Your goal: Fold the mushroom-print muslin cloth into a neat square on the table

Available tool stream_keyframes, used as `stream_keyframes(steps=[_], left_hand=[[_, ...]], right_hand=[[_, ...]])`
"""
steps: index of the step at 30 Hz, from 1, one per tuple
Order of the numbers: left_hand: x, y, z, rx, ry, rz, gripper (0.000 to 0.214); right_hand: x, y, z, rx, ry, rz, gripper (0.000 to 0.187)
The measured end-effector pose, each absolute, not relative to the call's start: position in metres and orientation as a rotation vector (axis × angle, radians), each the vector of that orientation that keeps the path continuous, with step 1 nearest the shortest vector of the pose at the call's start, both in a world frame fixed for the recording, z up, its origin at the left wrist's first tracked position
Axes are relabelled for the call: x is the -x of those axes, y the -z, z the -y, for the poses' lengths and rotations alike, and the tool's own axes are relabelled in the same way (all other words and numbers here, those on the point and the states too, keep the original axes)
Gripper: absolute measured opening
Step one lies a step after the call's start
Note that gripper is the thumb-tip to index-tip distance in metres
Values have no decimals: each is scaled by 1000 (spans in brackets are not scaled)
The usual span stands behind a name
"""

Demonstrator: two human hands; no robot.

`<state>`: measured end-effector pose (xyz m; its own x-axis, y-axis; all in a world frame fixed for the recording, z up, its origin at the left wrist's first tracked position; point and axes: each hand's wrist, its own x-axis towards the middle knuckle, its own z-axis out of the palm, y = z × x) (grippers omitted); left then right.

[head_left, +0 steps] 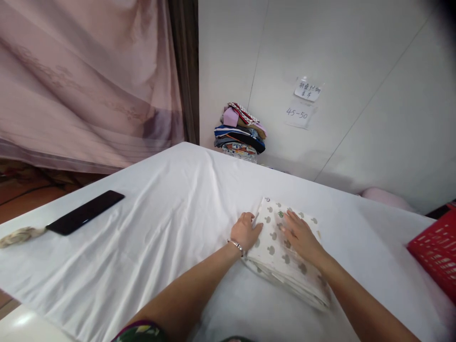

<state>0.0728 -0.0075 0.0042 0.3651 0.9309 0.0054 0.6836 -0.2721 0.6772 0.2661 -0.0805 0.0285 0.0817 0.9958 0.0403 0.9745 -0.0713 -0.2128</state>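
Pale wall panels [349, 57] and a pink curtain [89, 71] back a bench [171, 209] draped in white, its cover rippled on the left. The folded cloth [272, 249] lies right of centre toward the near side, within easy reach of both arms, which is probably why it sits there. The left hand [245, 232] is at its left edge, thumb over the top and fingers bent loosely beside it, as if to keep that side from shifting; whether they pinch a layer, I cannot tell. The right hand [299, 235] rests on the upper face with fingers extended and slightly apart, gripping nothing, apparently to press the layers flat. The cloth is off-white, printed with small grey-green mushroom-like motifs, one of them a brighter green; several layers show along its near edge, not quite flush, and it lies somewhat askew to the bench. A dark phone [85, 212] lies well apart on the left, and a red basket [434, 251] stands at the right edge, both seemingly kept off the working area. Beyond the far edge rises a stack of folded textiles [240, 133], beside handwritten notes [297, 114] on the wall.
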Motion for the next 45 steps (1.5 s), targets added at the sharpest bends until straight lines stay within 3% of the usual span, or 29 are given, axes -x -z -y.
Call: stream_keyframes(steps=[9, 26, 30, 36, 45], left_hand=[[-68, -4, 12, -2170, -568, -1316, 23], [-70, -7, 13, -2221, -411, -1339, 18], [-70, -6, 12, -2234, -422, -1353, 18], [-68, -8, 6, -2242, -386, -1336, 18], [-72, -38, 9, -2487, -607, -1141, 33]], right_hand=[[-243, -14, -8, 2251, -78, 2029, 48], [-241, -2, -10, 2284, -155, 2014, 50], [-243, -10, 21, 2243, -285, 2039, 52], [-242, -26, 132, 2042, -572, 2077, 51], [-249, -24, 225, 1834, -565, 1669, 46]])
